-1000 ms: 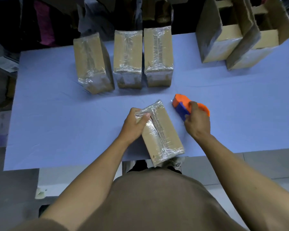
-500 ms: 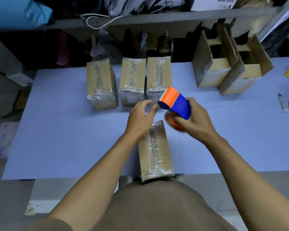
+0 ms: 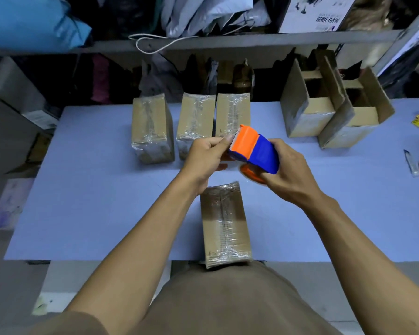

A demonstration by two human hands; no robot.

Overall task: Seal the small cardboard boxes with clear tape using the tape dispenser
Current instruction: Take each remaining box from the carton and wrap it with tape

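Observation:
My right hand (image 3: pixel 287 172) grips the orange and blue tape dispenser (image 3: pixel 254 151) in the air above the table. My left hand (image 3: pixel 206 157) is at the dispenser's toothed orange front, with fingertips pinching there at the tape end. Below both hands a small cardboard box (image 3: pixel 224 224) wrapped in clear tape lies lengthwise at the front edge of the blue table (image 3: pixel 90 189). Neither hand touches this box.
Three taped boxes (image 3: pixel 153 128) (image 3: pixel 195 122) (image 3: pixel 231 114) stand in a row at the table's back. Two open cardboard boxes (image 3: pixel 310 105) (image 3: pixel 358 112) stand at the back right. Small items (image 3: pixel 410 162) lie at the right edge. Cluttered shelves rise behind the table.
My right hand lifted the dispenser off the table. My left hand let go of the near box and came up to the dispenser's front. The box now lies straight instead of angled.

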